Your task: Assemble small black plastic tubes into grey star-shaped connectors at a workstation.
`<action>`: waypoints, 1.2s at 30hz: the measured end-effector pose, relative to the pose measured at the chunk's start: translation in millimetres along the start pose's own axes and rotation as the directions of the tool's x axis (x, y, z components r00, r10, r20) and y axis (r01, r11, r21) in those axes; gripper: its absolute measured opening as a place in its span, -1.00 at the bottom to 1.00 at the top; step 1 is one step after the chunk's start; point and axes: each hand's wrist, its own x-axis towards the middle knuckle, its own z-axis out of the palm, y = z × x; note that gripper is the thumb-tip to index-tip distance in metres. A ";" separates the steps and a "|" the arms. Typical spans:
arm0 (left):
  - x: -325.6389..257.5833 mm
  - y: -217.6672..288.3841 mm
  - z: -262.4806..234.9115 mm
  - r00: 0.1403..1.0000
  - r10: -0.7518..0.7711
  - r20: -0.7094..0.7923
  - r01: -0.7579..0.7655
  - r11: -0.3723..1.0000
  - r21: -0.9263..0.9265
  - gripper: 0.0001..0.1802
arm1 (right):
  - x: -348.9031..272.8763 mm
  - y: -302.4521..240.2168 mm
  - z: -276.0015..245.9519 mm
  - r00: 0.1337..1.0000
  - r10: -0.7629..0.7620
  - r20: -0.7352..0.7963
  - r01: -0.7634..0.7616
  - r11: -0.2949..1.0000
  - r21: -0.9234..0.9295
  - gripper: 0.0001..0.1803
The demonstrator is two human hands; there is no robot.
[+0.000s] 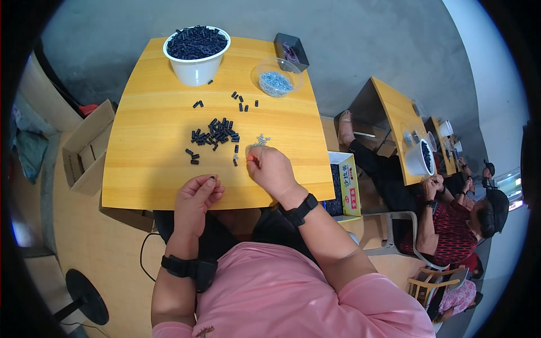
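Left hand (196, 195): pinching black part (213, 178). Right hand (271, 170): curled, near silver parts (261, 139); cannot tell if gripping.

Printed in dark blue characters down the pale yellow side of a carton (350, 169), just right of the bench (163, 169), and in pale lettering on a red block (354, 198) below. Also marked, too faintly to read, on a cardboard box (84, 147) left of the bench.
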 end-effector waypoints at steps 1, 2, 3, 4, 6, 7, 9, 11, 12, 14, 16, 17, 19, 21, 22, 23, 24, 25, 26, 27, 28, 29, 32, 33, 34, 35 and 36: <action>-0.1 -0.1 -0.7 1.000 -0.002 0.007 0.002 1.000 -0.001 -0.83 | -1.1 0.8 2.3 1.000 0.004 -0.004 -0.004 1.000 -0.005 -0.97; -0.7 -1.0 -0.6 1.000 0.004 -0.010 -0.004 1.000 0.006 -0.83 | -3.2 2.5 5.1 0.997 -0.059 -0.043 0.058 0.998 -0.034 -0.96; -1.4 -1.6 -0.4 1.000 0.010 -0.026 -0.010 1.000 0.013 -0.83 | -5.2 2.7 7.1 0.989 -0.123 -0.079 0.118 0.991 -0.067 -0.95; -2.3 -1.2 -0.1 1.000 0.007 -0.014 -0.007 1.000 0.013 -0.83 | -7.3 1.1 8.5 0.989 -0.117 -0.086 0.111 0.991 -0.075 -0.95; -4.1 0.1 -1.6 0.999 0.018 -0.045 -0.016 0.999 0.031 -0.82 | -9.7 -4.1 13.6 0.990 -0.138 -0.035 0.135 0.987 -0.093 -0.94; -3.2 -0.3 -0.1 0.999 0.017 -0.041 -0.016 0.999 0.033 -0.82 | -9.8 -5.6 12.5 0.992 -0.120 -0.047 0.115 0.988 -0.102 -0.93; -5.4 0.1 -2.6 0.999 0.023 -0.032 -0.022 0.999 0.029 -0.82 | -9.7 -5.0 12.1 0.994 -0.094 -0.055 0.091 0.994 -0.060 -0.93; -5.2 -0.4 -2.5 0.999 0.022 -0.033 -0.021 0.999 0.025 -0.81 | -9.1 -0.2 10.9 0.996 -0.070 -0.055 0.070 0.997 -0.013 -0.93; -5.2 -0.8 -2.2 0.999 0.019 -0.028 -0.019 1.000 0.018 -0.81 | -9.0 4.3 9.6 0.995 -0.078 -0.067 0.078 0.997 0.005 -0.94; -4.6 -2.6 -1.1 0.999 0.027 -0.032 -0.027 1.000 0.013 -0.81 | -9.6 9.0 4.5 0.993 -0.094 -0.066 0.096 0.995 0.039 -0.93; -4.4 -3.2 -2.5 0.999 0.037 -0.040 -0.037 0.999 0.006 -0.81 | -9.4 10.5 -1.3 0.995 0.030 -0.097 -0.013 0.986 0.167 -0.91; -3.1 -3.2 -0.4 0.999 0.033 -0.020 -0.033 0.999 0.004 -0.81 | -9.4 13.6 -7.2 0.996 0.027 -0.090 -0.011 0.985 0.171 -0.91; -3.1 -1.6 0.3 0.999 0.036 0.000 -0.036 0.999 0.004 -0.81 | -7.4 17.6 -13.9 0.993 0.104 -0.058 -0.092 0.981 0.172 -0.90; -3.1 -1.6 -0.8 0.999 0.036 -0.006 -0.036 0.999 0.002 -0.81 | -5.7 16.9 -16.7 0.994 0.104 -0.043 -0.096 0.984 0.148 -0.90; -3.0 -1.6 -1.1 0.999 0.035 -0.007 -0.035 0.999 0.000 -0.81 | -5.0 16.3 -17.2 0.994 0.107 -0.035 -0.102 0.987 0.122 -0.90; -3.5 -1.5 -1.6 0.999 0.035 -0.010 -0.035 0.999 -0.001 -0.81 | -5.2 14.9 -15.7 0.994 0.106 -0.031 -0.101 0.987 0.123 -0.90; -4.2 -1.2 -1.8 0.999 0.033 -0.015 -0.033 0.999 -0.001 -0.81 | -5.5 12.9 -13.5 0.996 0.080 -0.027 -0.077 0.990 0.122 -0.90; -4.7 -1.2 -2.0 0.999 0.032 -0.019 -0.032 0.999 -0.002 -0.81 | -5.4 11.3 -11.4 0.998 0.055 -0.023 -0.051 0.991 0.121 -0.90; -4.8 -1.0 -2.3 0.999 0.033 -0.020 -0.033 0.999 -0.003 -0.81 | -5.0 9.8 -10.2 0.998 0.053 -0.022 -0.050 0.991 0.120 -0.90; -4.6 -1.1 -2.6 0.999 0.035 -0.012 -0.035 0.999 -0.005 -0.81 | -4.4 8.7 -8.9 1.000 -0.006 -0.025 0.008 0.994 0.106 -0.90; -4.8 -1.0 -2.6 0.999 0.038 -0.003 -0.038 0.999 -0.006 -0.81 | -3.9 7.9 -7.6 0.998 -0.065 -0.027 0.067 0.993 0.092 -0.89; -4.9 -0.8 -2.1 0.999 0.038 -0.002 -0.038 0.999 -0.007 -0.81 | -3.4 9.1 -4.8 0.998 -0.065 -0.027 0.067 0.994 0.091 -0.89; -4.6 -0.2 -0.4 0.999 0.032 0.005 -0.032 0.999 -0.005 -0.81 | -2.5 10.8 1.5 0.990 -0.129 -0.058 0.131 0.991 0.040 -0.90; -4.4 -0.6 -0.2 1.000 0.030 0.004 -0.030 1.000 -0.008 -0.81 | -2.5 8.6 1.5 0.994 -0.099 -0.040 0.100 0.995 0.026 -0.91; -4.1 -1.0 0.1 1.000 0.027 0.003 -0.027 1.000 -0.010 -0.81 | -2.3 6.9 1.6 0.997 -0.068 -0.023 0.068 0.998 0.011 -0.93; -4.3 -1.6 -0.4 1.000 0.024 0.008 -0.024 1.000 -0.010 -0.81 | -2.3 5.5 2.0 0.998 -0.064 -0.025 0.064 0.998 0.008 -0.93; -4.4 -2.1 -1.8 1.000 0.025 0.003 -0.025 1.000 -0.015 -0.81 | -1.7 4.5 2.4 0.997 -0.071 -0.021 0.071 0.997 -0.013 -0.93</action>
